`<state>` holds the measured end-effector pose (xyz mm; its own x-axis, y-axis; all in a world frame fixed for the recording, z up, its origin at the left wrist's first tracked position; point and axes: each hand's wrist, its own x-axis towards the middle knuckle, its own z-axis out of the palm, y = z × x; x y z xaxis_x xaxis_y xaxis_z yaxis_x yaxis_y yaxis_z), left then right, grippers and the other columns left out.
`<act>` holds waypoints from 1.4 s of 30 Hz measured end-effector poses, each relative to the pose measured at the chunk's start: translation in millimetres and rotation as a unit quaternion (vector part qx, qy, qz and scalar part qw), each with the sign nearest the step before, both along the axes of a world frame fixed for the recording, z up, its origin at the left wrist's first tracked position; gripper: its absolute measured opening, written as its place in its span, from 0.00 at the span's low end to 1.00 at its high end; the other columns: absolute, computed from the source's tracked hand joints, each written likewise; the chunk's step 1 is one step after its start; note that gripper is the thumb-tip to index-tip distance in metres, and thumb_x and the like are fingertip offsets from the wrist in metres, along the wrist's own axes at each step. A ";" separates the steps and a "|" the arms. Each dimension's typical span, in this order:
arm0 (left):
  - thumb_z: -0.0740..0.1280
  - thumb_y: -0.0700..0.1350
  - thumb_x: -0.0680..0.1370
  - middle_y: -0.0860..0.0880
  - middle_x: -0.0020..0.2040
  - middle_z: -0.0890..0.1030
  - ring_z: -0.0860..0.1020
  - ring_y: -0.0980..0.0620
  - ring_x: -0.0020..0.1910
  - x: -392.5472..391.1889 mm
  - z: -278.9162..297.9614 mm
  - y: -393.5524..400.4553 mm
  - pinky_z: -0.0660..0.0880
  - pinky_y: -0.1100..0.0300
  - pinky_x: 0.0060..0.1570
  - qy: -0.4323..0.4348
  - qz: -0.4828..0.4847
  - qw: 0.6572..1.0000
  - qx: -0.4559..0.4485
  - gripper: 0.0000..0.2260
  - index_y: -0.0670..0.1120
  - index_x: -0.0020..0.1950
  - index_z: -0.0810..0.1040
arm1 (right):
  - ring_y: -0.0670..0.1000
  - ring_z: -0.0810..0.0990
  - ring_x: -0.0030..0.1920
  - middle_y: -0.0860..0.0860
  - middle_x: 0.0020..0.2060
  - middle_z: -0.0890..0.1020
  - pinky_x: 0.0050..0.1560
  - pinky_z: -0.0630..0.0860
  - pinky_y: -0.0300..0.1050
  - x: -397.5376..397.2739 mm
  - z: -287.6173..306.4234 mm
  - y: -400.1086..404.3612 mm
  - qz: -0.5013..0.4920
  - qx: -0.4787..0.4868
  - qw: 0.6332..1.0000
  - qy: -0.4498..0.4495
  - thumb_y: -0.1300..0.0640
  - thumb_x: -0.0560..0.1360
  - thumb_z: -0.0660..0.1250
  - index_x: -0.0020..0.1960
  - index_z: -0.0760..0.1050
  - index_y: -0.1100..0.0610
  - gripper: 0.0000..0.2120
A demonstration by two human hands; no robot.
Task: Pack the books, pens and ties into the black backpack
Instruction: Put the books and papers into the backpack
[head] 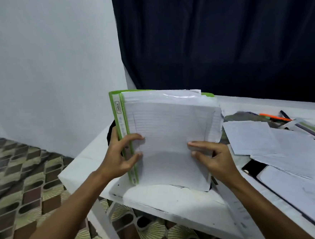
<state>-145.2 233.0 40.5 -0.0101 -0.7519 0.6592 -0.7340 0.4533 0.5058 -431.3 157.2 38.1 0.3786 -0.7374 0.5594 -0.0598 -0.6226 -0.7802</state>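
White wall and a dark curtain [222, 40] stand behind a white table [169, 198] on a patterned floor, loose papers [285, 147] and pens [274, 118] strewn at its right. Held upright between both hands is a green-spined file of lined sheets [168, 129], black backpack [110, 133] barely visible behind it. Left hand [118, 157] grips the spine, right hand [211, 156] pinches the sheets' right edge.

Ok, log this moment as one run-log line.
left hand: grips green folder spine | right hand: pinches its paper edge | folder: upright on white table | pens: unpacked, right
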 end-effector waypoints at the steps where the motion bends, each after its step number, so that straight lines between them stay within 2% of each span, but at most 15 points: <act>1: 0.71 0.51 0.71 0.53 0.62 0.66 0.65 0.55 0.66 0.3 1.9 -1.2 0.68 0.70 0.62 0.012 -0.008 1.000 -0.002 0.14 0.56 0.56 0.78 | 0.38 0.82 0.51 0.32 0.46 0.83 0.53 0.74 0.30 -1.8 5.9 -1.9 0.002 -0.002 1.000 -0.011 0.74 0.69 0.71 0.51 0.81 0.50 0.22; 4: 0.72 0.48 0.69 0.52 0.60 0.68 0.68 0.53 0.66 -0.2 4.3 -2.6 0.71 0.68 0.61 0.095 -0.037 0.995 -0.002 0.12 0.55 0.52 0.83 | 0.40 0.82 0.51 0.35 0.45 0.84 0.52 0.75 0.30 -6.4 15.3 -6.0 0.012 -0.004 1.000 -0.020 0.75 0.68 0.71 0.49 0.83 0.41 0.28; 7: 0.71 0.48 0.68 0.49 0.59 0.76 0.71 0.58 0.64 -3.0 -4.6 -2.1 0.72 0.64 0.62 0.149 -0.059 0.986 0.038 0.13 0.62 0.50 0.84 | 0.38 0.81 0.52 0.32 0.46 0.82 0.53 0.74 0.29 -0.7 8.0 -2.6 0.023 -0.007 1.000 0.002 0.74 0.69 0.71 0.54 0.81 0.48 0.24; 11: 0.71 0.48 0.68 0.61 0.56 0.81 0.73 0.56 0.62 -7.0 -9.1 -6.6 0.73 0.59 0.61 0.151 -0.045 0.985 0.076 0.15 0.66 0.50 0.83 | 0.37 0.80 0.54 0.30 0.48 0.81 0.56 0.72 0.29 6.9 2.9 -1.0 0.030 -0.007 1.000 0.003 0.73 0.70 0.70 0.54 0.80 0.51 0.20; 14: 0.69 0.36 0.70 0.68 0.53 0.80 0.76 0.64 0.58 -2.2 0.3 -7.7 0.76 0.64 0.56 0.170 -0.069 0.979 0.088 0.22 0.66 0.47 0.84 | 0.37 0.79 0.56 0.29 0.50 0.80 0.57 0.72 0.29 1.4 2.8 -8.7 0.040 -0.005 0.999 0.029 0.73 0.71 0.70 0.55 0.79 0.51 0.21; 16: 0.69 0.30 0.71 0.70 0.53 0.80 0.76 0.67 0.58 1.8 -3.8 -7.0 0.76 0.65 0.58 0.171 -0.096 0.973 0.121 0.26 0.65 0.46 0.84 | 0.37 0.78 0.58 0.28 0.51 0.79 0.58 0.71 0.28 -2.9 -0.2 -12.7 0.053 -0.005 0.997 0.058 0.73 0.71 0.70 0.57 0.78 0.51 0.22; 20: 0.68 0.27 0.73 0.67 0.50 0.83 0.78 0.65 0.55 -0.7 -34.2 -7.7 0.73 0.70 0.57 0.141 -0.069 0.973 0.171 0.26 0.60 0.46 0.85 | 0.37 0.78 0.58 0.27 0.53 0.78 0.59 0.71 0.30 -1.3 -9.0 -13.6 0.044 -0.053 0.994 0.090 0.73 0.71 0.70 0.60 0.78 0.57 0.21; 23: 0.70 0.27 0.72 0.64 0.46 0.84 0.80 0.63 0.52 -4.9 -43.4 -9.0 0.73 0.70 0.55 0.159 -0.030 0.977 0.136 0.19 0.52 0.46 0.85 | 0.39 0.80 0.57 0.28 0.54 0.78 0.60 0.73 0.32 2.0 -12.2 -14.5 0.018 -0.101 0.991 0.081 0.70 0.70 0.69 0.60 0.77 0.60 0.19; 25: 0.71 0.28 0.72 0.59 0.46 0.85 0.80 0.62 0.51 -4.0 -40.3 -11.1 0.74 0.70 0.54 0.159 -0.019 0.980 0.120 0.17 0.51 0.46 0.84 | 0.37 0.79 0.56 0.32 0.54 0.79 0.59 0.72 0.31 4.2 -8.9 -14.9 0.004 -0.100 0.992 0.071 0.71 0.70 0.70 0.60 0.77 0.59 0.20; 28: 0.72 0.29 0.71 0.53 0.49 0.83 0.78 0.63 0.52 -1.4 -30.4 -15.7 0.72 0.71 0.55 0.151 -0.021 0.983 0.100 0.15 0.49 0.47 0.84 | 0.33 0.78 0.55 0.39 0.53 0.80 0.58 0.72 0.29 5.2 -2.8 -16.5 -0.015 -0.092 0.994 0.052 0.76 0.69 0.69 0.59 0.77 0.62 0.21; 31: 0.72 0.29 0.71 0.54 0.51 0.82 0.76 0.67 0.54 -2.9 -32.7 -13.1 0.70 0.74 0.56 0.150 -0.022 0.982 0.112 0.16 0.49 0.48 0.84 | 0.35 0.78 0.57 0.34 0.55 0.79 0.59 0.71 0.29 4.0 -9.4 -18.0 -0.014 -0.092 0.993 0.069 0.73 0.70 0.70 0.60 0.77 0.60 0.20; 33: 0.72 0.29 0.71 0.56 0.53 0.81 0.73 0.69 0.55 -4.8 -42.1 -12.9 0.68 0.74 0.58 0.160 -0.009 0.978 0.132 0.18 0.53 0.47 0.83 | 0.37 0.77 0.60 0.36 0.59 0.78 0.62 0.69 0.30 1.7 -13.8 -17.0 0.002 -0.085 0.991 0.103 0.71 0.70 0.71 0.63 0.75 0.57 0.22; 36: 0.73 0.29 0.70 0.55 0.53 0.81 0.74 0.63 0.58 -3.7 -40.6 -23.9 0.72 0.63 0.62 0.179 0.006 0.972 0.150 0.20 0.56 0.45 0.83 | 0.32 0.73 0.61 0.44 0.61 0.77 0.62 0.67 0.28 5.7 0.8 -22.4 0.028 -0.052 0.988 0.143 0.72 0.71 0.70 0.64 0.73 0.55 0.25; 39: 0.74 0.28 0.68 0.47 0.55 0.80 0.77 0.48 0.59 -4.8 -19.1 -37.2 0.73 0.53 0.64 0.194 0.003 0.966 0.172 0.18 0.51 0.48 0.83 | 0.29 0.74 0.57 0.46 0.60 0.78 0.61 0.69 0.28 12.1 25.4 -29.8 0.006 0.031 0.996 0.079 0.74 0.69 0.70 0.61 0.75 0.51 0.27; 42: 0.76 0.36 0.68 0.48 0.68 0.71 0.72 0.48 0.68 -5.9 11.7 -39.4 0.72 0.58 0.65 0.306 0.009 0.947 0.096 0.23 0.58 0.56 0.81 | 0.33 0.76 0.56 0.42 0.58 0.79 0.61 0.73 0.34 8.0 40.4 -35.3 -0.036 0.112 0.993 -0.022 0.73 0.69 0.71 0.59 0.78 0.45 0.28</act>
